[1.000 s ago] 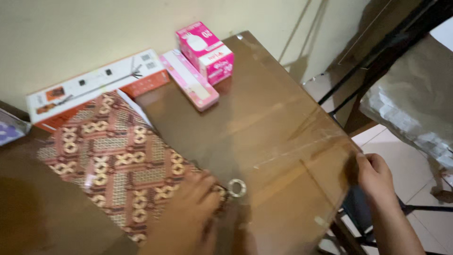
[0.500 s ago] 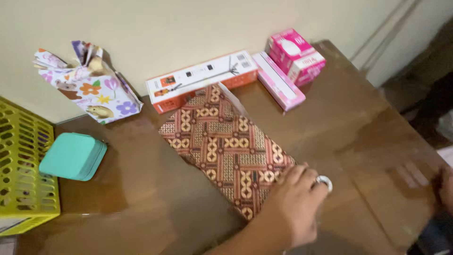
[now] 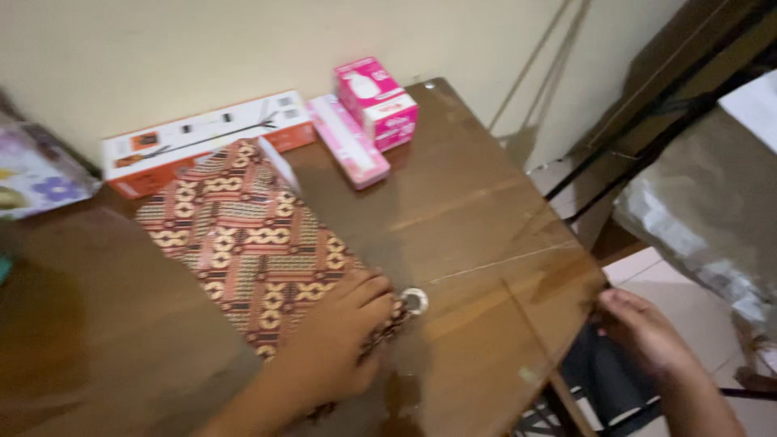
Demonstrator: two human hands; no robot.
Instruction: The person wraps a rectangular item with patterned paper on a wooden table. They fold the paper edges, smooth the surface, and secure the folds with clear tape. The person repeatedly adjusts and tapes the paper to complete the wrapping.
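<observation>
A flat package in brown patterned batik wrapping (image 3: pixel 243 239) lies on the brown wooden table (image 3: pixel 477 235). My left hand (image 3: pixel 336 344) presses down on its near corner, fingertips beside a small roll of clear tape (image 3: pixel 414 301). My right hand (image 3: pixel 643 332) is at the table's right edge, fingers curled near the corner; whether it holds anything I cannot tell.
Along the wall stand a long white and orange box (image 3: pixel 202 137), a slim pink box (image 3: pixel 348 152) and a pink and white carton (image 3: pixel 376 101). A floral gift bag (image 3: pixel 36 174) is at far left. Black metal legs and a plastic-covered object (image 3: pixel 712 218) stand right.
The view has swung back to the right, so the yellow basket and teal case are out of sight. My left hand stays on the package by the tape roll.
</observation>
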